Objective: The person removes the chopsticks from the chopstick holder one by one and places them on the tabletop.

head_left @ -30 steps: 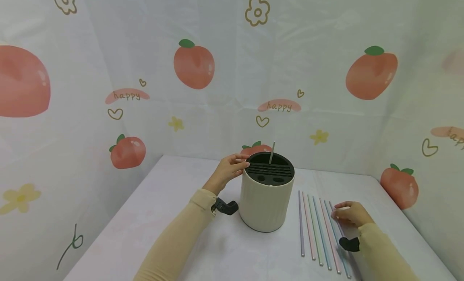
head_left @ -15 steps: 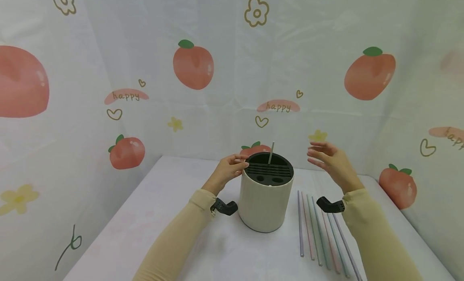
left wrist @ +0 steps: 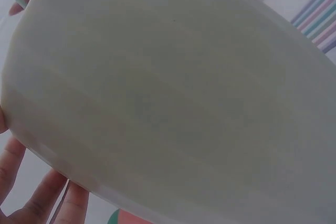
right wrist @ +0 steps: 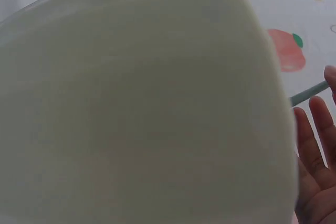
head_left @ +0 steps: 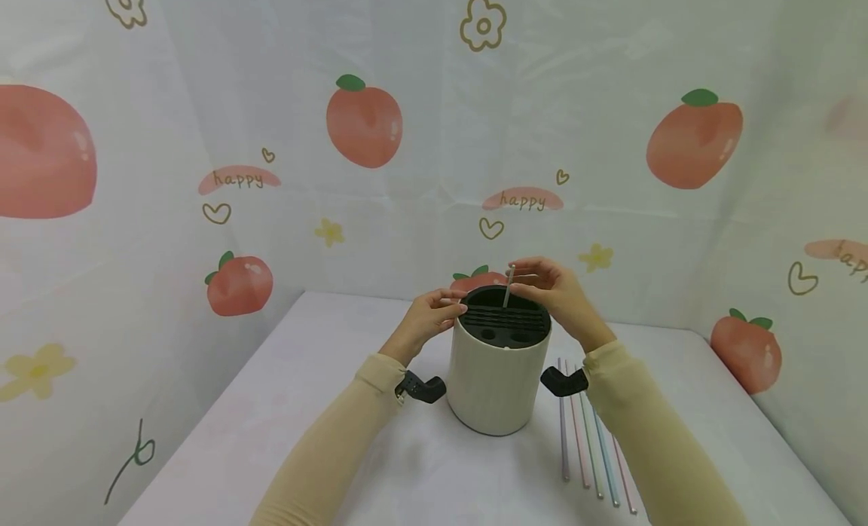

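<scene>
A cream round utensil holder (head_left: 498,383) stands on the table, its black slotted top facing up. One thin pale green stick (head_left: 508,288) leans upright in the open rear compartment; its lower end is hidden. My left hand (head_left: 426,321) holds the holder at its upper left rim, thumb in front and fingers farther back along the side. Over the back right of the rim, my right hand (head_left: 556,292) pinches the stick near its top between thumb and fingers. The right wrist view shows the green stick (right wrist: 308,94) running between the fingertips of that hand.
Several thin pastel sticks (head_left: 588,443) lie side by side on the white table (head_left: 380,466), right of the holder and partly under the right forearm. A fruit-printed curtain (head_left: 434,134) rises behind and at both sides.
My right hand has risen from the sticks on the table and swung left to the stick in the holder. The left hand and the holder have stayed in place.
</scene>
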A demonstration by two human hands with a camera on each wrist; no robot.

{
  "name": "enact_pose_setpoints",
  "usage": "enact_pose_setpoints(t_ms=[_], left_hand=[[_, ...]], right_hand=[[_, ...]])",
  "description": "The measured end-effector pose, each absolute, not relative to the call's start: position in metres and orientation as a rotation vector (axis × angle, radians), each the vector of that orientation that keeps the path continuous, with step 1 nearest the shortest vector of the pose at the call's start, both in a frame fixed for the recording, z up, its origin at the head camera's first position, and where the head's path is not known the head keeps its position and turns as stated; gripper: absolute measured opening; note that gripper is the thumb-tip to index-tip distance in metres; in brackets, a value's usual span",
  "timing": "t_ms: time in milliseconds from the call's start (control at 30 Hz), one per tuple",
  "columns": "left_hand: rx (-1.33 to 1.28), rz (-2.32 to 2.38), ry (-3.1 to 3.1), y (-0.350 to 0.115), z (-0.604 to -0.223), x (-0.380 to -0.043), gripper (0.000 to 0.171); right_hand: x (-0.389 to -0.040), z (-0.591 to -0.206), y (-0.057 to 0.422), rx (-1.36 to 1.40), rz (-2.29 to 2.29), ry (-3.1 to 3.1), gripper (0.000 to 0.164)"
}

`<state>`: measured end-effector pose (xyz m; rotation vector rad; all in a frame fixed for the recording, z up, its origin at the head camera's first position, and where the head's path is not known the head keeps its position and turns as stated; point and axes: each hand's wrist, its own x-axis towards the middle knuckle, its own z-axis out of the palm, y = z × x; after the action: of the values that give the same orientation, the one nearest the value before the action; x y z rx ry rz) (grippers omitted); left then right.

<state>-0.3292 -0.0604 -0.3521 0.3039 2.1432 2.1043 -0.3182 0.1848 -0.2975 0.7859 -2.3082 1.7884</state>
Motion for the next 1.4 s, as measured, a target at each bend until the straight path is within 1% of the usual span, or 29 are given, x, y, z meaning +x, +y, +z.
enact_pose_setpoints(t_ms=[200,433,500,567,733,800,900,967,1067,1167,1233,1300,1400], left_hand=[[0.299,2.100,2.146,-0.060,-0.353,-0.330,0.028],[0.305,2.096,2.154,-0.060,-0.353,-0.330,0.029],[0.306,2.097,2.152,-0.060,-0.353,-0.331,0.029],[0.310,2.099,2.154,-0.060,-0.353,-0.331,0.029],[0.309,2.097,2.163,-0.059,-0.353,-0.331,0.030],[0.303,2.096,2.163,-0.059,-0.352,-0.331,0.031],[0.292,2.098,2.162,-0.059,-0.352,-0.331,0.031],[0.288,2.099,2.156,-0.059,-0.352,-0.330,0.032],[0.288,2.094,2.163,-0.059,-0.352,-0.331,0.031],[0.286,2.095,2.166,-0.059,-0.353,-0.331,0.031],[0.285,2.094,2.170,-0.058,-0.353,-0.331,0.031],[0.285,2.105,2.158,-0.058,-0.353,-0.331,0.031],[0.286,2.109,2.160,-0.059,-0.353,-0.331,0.031]], right_hand=[[-0.323,-0.302,0.182,0.791,1.785,-2.317,0.026],[-0.326,-0.303,0.182,0.759,1.833,-2.321,0.011],[-0.325,-0.299,0.183,0.766,1.883,-2.258,0.009],[-0.325,-0.292,0.185,0.777,1.962,-2.142,0.009],[-0.325,-0.261,0.193,0.809,2.155,-1.726,0.018],[-0.324,-0.247,0.198,0.796,2.220,-1.542,0.018],[-0.319,-0.227,0.211,0.727,2.283,-1.285,0.016],[-0.313,-0.217,0.224,0.659,2.310,-1.149,0.017],[-0.304,-0.211,0.249,0.553,2.337,-1.063,0.020],[-0.294,-0.217,0.277,0.451,2.374,-1.116,0.021],[-0.289,-0.229,0.296,0.395,2.408,-1.197,0.019],[-0.285,-0.247,0.316,0.326,2.389,-1.387,0.017],[-0.284,-0.284,0.345,0.258,2.317,-1.741,0.015]])
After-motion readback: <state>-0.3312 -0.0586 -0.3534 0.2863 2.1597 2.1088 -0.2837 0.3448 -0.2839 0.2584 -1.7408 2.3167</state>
